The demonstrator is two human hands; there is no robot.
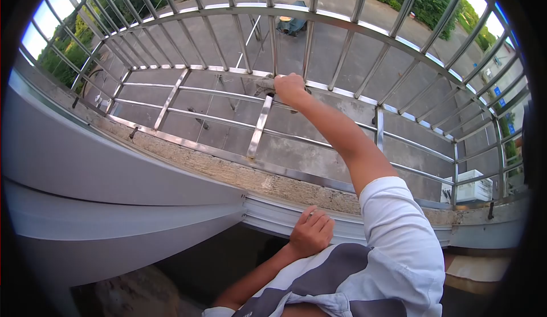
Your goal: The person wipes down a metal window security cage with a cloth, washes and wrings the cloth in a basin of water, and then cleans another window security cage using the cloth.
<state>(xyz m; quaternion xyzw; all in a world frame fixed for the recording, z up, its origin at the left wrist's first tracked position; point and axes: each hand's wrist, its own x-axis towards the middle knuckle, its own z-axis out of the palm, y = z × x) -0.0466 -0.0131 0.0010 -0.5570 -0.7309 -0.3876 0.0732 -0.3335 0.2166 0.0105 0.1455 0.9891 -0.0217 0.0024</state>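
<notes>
My right hand (290,89) reaches out over the sill to the far lower rail of the metal window cage. Its fingers are wrapped round a crumpled grey cloth (264,84), which lies against the rail where a short crossbar (261,126) meets it. My left hand (311,231) rests near my chest at the white window track (342,226), its fingers curled. Whether anything is inside its fingers is hidden.
Upright bars (273,43) of the cage stand in front and at both sides. A rough concrete ledge (228,169) runs below them. At the left is a grey window panel (114,163). A white box unit (476,186) sits beyond the bars at the lower right.
</notes>
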